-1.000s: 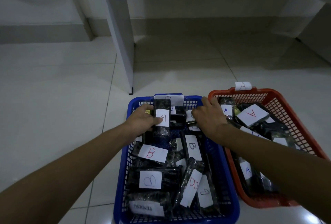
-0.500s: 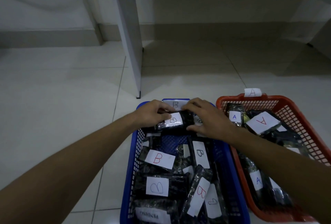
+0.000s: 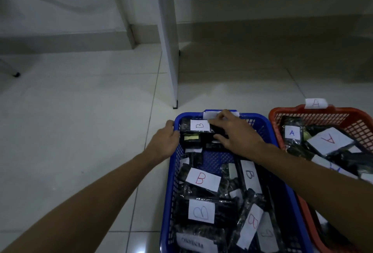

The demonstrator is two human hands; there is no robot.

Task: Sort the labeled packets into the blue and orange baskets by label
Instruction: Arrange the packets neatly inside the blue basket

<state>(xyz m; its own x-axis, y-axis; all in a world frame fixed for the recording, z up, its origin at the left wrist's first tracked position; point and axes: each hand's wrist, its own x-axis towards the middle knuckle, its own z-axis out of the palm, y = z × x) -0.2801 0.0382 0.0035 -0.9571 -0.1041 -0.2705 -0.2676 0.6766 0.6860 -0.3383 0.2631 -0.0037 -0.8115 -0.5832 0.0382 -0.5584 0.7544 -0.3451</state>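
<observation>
Gripping the far-left corner of the blue basket, the left hand steadies it. Right hand pinches a B-labeled packet lying crosswise at the far end inside. Orange basket sits just right.

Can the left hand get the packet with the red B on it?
Probably yes. The left hand rests on the blue basket rim at its far left corner, and the red B packet lies on top of the pile, nearer the person, with nothing covering it.
</observation>
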